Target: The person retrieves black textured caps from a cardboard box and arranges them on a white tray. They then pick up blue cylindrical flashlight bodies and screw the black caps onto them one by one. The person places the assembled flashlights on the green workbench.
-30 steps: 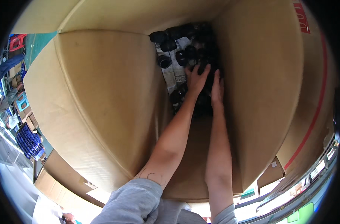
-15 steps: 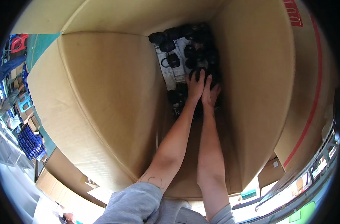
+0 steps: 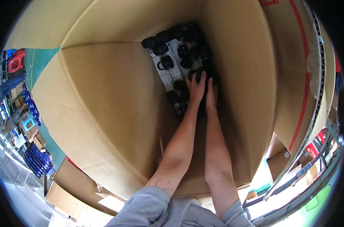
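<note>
Both my arms reach down into a deep brown cardboard box (image 3: 104,102). At its bottom lie several black rounded parts (image 3: 167,62), some with a ring-like loop; their exact kind is too dark to make out. My left hand (image 3: 196,90) is curled over a black rounded part (image 3: 198,75), its fingers apart around it. Right beside it, my right hand (image 3: 211,99) is seen edge-on, its fingers against the dark parts on the right; part of its grip is hidden. Printed paper (image 3: 165,76) shows beneath the parts.
Tall box walls rise close on both sides, the right wall (image 3: 240,83) nearest my right arm. Outside at left are a red stool (image 3: 16,60), a blue stool (image 3: 28,122) and stacked blue items (image 3: 37,160). Metal framing (image 3: 332,142) stands at right.
The view has shifted, so the box and parts appear farther left. My right hand has turned more edge-on beside the left. Another black part shows to the left of my left hand.
</note>
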A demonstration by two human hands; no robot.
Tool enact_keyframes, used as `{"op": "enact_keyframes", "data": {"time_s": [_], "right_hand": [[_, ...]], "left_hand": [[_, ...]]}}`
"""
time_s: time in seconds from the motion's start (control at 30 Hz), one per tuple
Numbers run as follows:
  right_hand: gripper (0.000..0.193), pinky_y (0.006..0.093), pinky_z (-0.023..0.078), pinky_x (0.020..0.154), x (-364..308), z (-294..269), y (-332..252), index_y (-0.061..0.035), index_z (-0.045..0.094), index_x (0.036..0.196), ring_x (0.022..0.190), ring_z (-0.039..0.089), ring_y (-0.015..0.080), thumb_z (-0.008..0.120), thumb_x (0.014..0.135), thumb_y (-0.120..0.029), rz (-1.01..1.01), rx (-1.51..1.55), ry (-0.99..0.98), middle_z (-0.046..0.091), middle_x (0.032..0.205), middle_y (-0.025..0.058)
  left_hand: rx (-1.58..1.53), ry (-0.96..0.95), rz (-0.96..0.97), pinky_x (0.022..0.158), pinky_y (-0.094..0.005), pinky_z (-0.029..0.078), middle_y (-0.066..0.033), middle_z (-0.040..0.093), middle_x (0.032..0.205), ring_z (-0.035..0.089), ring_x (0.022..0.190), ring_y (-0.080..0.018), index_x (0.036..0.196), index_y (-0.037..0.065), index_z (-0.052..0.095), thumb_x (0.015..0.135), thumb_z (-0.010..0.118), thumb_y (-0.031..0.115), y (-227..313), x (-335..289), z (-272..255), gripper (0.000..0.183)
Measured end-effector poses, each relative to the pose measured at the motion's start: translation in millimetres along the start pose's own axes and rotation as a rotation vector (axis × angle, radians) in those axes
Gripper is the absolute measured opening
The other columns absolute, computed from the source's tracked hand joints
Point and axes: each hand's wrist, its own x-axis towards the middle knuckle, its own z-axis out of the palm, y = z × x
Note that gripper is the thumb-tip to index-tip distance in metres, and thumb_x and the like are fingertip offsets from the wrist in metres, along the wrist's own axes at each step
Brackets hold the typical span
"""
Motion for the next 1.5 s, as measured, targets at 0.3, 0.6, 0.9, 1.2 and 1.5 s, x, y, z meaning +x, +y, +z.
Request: {"op": "enact_keyframes", "data": {"time_s": [0.3, 0.6, 0.9, 1.2, 1.5], "right_hand": [[0.098, 0.0459, 0.017, 0.123, 8, 1, -1, 0.0029, 0.033, 0.154, 0.151, 0.022, 0.0384, 0.043, 0.093, -0.074, -0.09, -0.075, 0.074, 0.025, 0.161, 0.0266], [0.077, 0.0405, 0.023, 0.121, 9, -16, 12, 0.0008, 0.04, 0.151, 0.148, 0.032, 0.0323, 0.046, 0.1, -0.057, -0.149, 0.103, -0.036, 0.038, 0.157, 0.0219], [0.074, 0.0384, 0.022, 0.122, -16, -27, 12, -0.0005, 0.041, 0.152, 0.149, 0.03, 0.0298, 0.045, 0.102, -0.055, -0.302, 0.185, 0.073, 0.036, 0.16, 0.019], [0.079, 0.037, 0.028, 0.118, -145, -48, -85, 0.0016, 0.044, 0.149, 0.146, 0.036, 0.0286, 0.045, 0.099, -0.06, -0.139, 0.426, -0.103, 0.041, 0.156, 0.0215], [0.057, 0.033, 0.041, 0.102, -321, -64, -137, 0.0036, 0.054, 0.129, 0.113, 0.055, 0.0208, 0.044, 0.102, -0.046, -0.559, 0.72, -0.257, 0.061, 0.121, 0.0138]], "left_hand": [[-0.109, 0.035, -0.063, 0.121, -0.0471, 0.022, -0.0334, 0.022, 0.157, 0.022, 0.148, -0.0463, 0.146, -0.005, 0.044, 0.095, 0.052, 0.064, -12, -3, 13, 0.086], [-0.123, -0.005, -0.054, 0.119, -0.0461, 0.025, -0.0333, 0.03, 0.154, 0.03, 0.145, -0.0454, 0.145, -0.008, 0.043, 0.097, 0.051, 0.064, 6, -22, 8, 0.087], [-0.077, -0.016, 0.125, 0.113, -0.0465, 0.034, -0.0306, 0.038, 0.147, 0.039, 0.138, -0.045, 0.14, 0.001, 0.052, 0.098, 0.053, 0.058, 43, -68, -7, 0.071], [0.064, 0.129, 0.364, 0.115, -0.0473, 0.032, -0.0331, 0.038, 0.146, 0.037, 0.138, -0.0479, 0.134, -0.003, 0.055, 0.095, 0.061, 0.054, 132, -134, -62, 0.069], [-0.014, 0.027, 0.901, 0.112, -0.0494, 0.034, -0.0257, 0.032, 0.149, 0.039, 0.136, -0.0401, 0.139, -0.003, 0.047, 0.1, 0.052, 0.044, 220, -274, -177, 0.061]]}}
